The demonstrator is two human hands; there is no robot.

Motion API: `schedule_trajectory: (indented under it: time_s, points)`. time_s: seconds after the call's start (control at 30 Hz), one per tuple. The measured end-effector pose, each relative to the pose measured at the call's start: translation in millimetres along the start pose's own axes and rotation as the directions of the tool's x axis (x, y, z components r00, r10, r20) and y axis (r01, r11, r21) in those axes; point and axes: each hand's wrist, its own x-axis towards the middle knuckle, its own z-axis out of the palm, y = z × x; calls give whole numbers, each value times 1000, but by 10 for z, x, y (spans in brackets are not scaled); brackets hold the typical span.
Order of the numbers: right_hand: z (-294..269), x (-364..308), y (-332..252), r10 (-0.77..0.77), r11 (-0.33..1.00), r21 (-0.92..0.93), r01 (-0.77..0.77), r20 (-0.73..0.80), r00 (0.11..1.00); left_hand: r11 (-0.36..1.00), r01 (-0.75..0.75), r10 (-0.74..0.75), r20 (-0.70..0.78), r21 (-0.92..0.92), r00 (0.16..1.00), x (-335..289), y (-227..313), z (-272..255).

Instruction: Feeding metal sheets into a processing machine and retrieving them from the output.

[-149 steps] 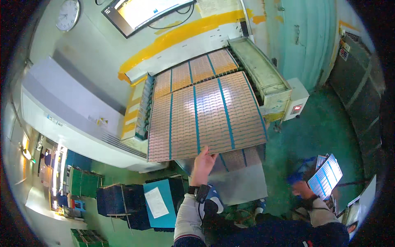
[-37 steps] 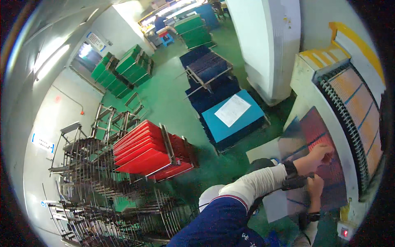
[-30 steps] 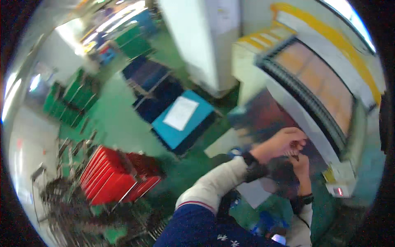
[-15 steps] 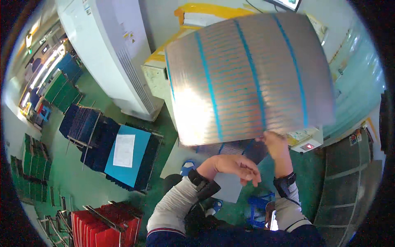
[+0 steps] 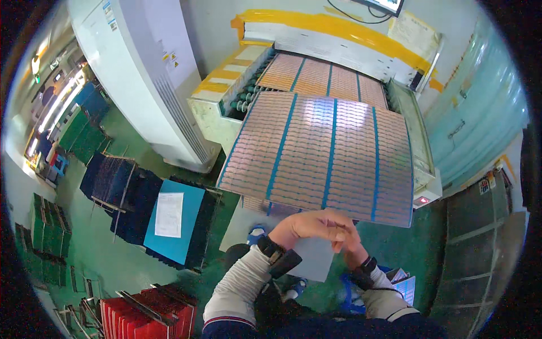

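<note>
A large copper-coloured panel with blue stripes and rows of small outlines slopes down toward me, its far edge overlapping another striped panel on the roller machine. At its near edge is my right hand, seemingly gripping the rim, though its fingers are partly hidden behind my left hand. My left hand hangs just below the same edge, fingers loosely bent and holding nothing; it crosses in front of the right one. Beneath the panel, part of another striped sheet shows.
A tall white cabinet unit stands left of the machine. Racks hold dark boards topped by a blue sheet with a paper, and red boards. A blue stool is by my right arm; a grey mesh rack stands at right.
The panel has swung down from a raised, upright position to a slope over the machine, uncovering the panel and rollers behind. My right hand has come down and nearer my left hand.
</note>
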Motion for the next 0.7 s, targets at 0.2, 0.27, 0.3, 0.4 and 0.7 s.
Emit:
schedule_trajectory:
  time_s: [0.2, 0.27, 0.3, 0.4, 0.7]
  points:
    - [61, -88, 88, -111, 994, -2, 111, -15, 994, 989, 110, -122, -126, -102, 984, 23, 52, -26]
    - [66, -72, 96, -145, 988, -66, 142, -45, 988, 996, 74, -84, -205, -53, 975, 38, 81, -38]
    - [57, -59, 133, -164, 982, -105, 158, -57, 985, 992, 88, -103, -190, -85, 976, 46, 94, -48]
    - [-19, 41, 366, -215, 945, -271, 182, -94, 972, 996, 48, -62, -200, -74, 978, 46, 137, -87]
    - [131, 285, 360, -363, 876, -388, 287, -140, 921, 996, 34, -52, -237, -83, 970, 5, 152, -267]
